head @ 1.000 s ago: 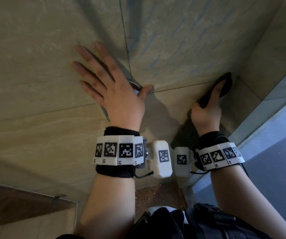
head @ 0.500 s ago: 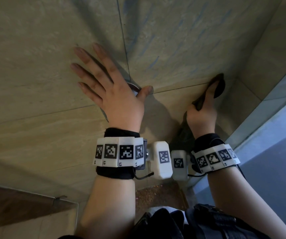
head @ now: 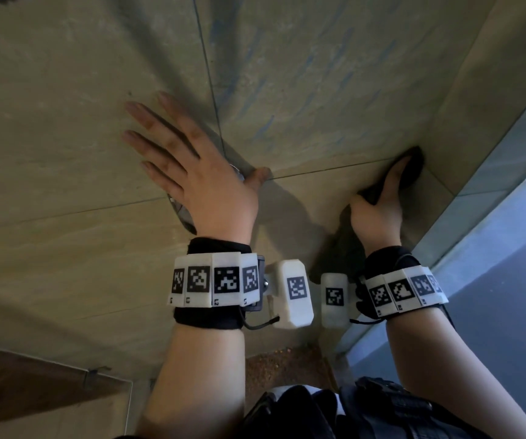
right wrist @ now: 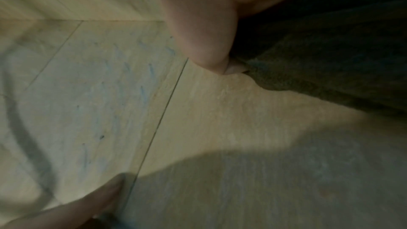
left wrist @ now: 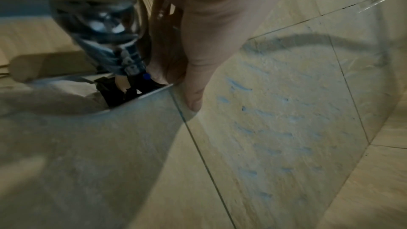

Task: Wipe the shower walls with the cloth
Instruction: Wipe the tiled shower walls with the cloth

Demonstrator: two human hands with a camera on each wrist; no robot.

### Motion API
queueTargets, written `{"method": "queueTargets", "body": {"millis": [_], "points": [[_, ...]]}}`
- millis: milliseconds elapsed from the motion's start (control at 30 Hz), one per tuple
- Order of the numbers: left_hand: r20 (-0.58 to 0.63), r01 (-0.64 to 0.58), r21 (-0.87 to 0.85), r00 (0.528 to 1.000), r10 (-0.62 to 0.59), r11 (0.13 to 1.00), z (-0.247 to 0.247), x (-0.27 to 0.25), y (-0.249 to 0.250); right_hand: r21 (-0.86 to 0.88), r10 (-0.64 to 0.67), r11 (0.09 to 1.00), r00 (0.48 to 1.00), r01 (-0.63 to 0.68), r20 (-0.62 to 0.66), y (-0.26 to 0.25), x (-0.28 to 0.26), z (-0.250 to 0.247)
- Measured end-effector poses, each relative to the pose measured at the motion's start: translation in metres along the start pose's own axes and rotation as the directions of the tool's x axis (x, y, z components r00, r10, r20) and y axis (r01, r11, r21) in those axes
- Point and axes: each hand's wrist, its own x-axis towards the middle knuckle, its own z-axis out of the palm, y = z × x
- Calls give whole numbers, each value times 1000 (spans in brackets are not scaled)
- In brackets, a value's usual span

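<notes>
two hands [head: 211, 191], one cloth [head: 410, 172], one chrome fitting [left wrist: 103, 29]

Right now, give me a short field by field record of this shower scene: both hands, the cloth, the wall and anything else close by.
left hand: fingers spread, flat on the wall, over a chrome fitting
right hand: presses the dark cloth to the wall near the corner
wall: beige tiles, thin dark joints
marks: faint blue streaks on the tile above the hands
glass panel: at the right

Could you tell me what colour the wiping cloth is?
The cloth is dark, near black; the head view shows it best.
</notes>
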Motion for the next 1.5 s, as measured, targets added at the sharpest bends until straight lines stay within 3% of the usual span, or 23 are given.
{"method": "queueTargets", "body": {"millis": [100,233,600,867,1033,1200,1500], "points": [[11,32,17,999,-32,999,6,-7,9,29,-51,998,998,50,40,-4,-6,8],[-90,17,56,996,-12,998,14,-12,12,39,-64,998,981,57,183,-3,-19,10],[25,95,-29,995,-94,995,11,-10,19,-13,-24,1000,996,25,87,0,4,-19],[-5,81,-37,997,-81,996,13,-12,19,9,-51,999,996,51,68,-3,1,-7],[-20,72,-9,997,-72,997,15,-12,18,52,-66,997,980,57,190,-4,-17,7],[11,73,-1,997,-73,997,15,-12,17,-61,-111,989,958,131,264,1,-28,19],[46,77,4,996,-77,997,14,-11,17,-205,-308,899,892,387,331,-7,-24,17]]}}
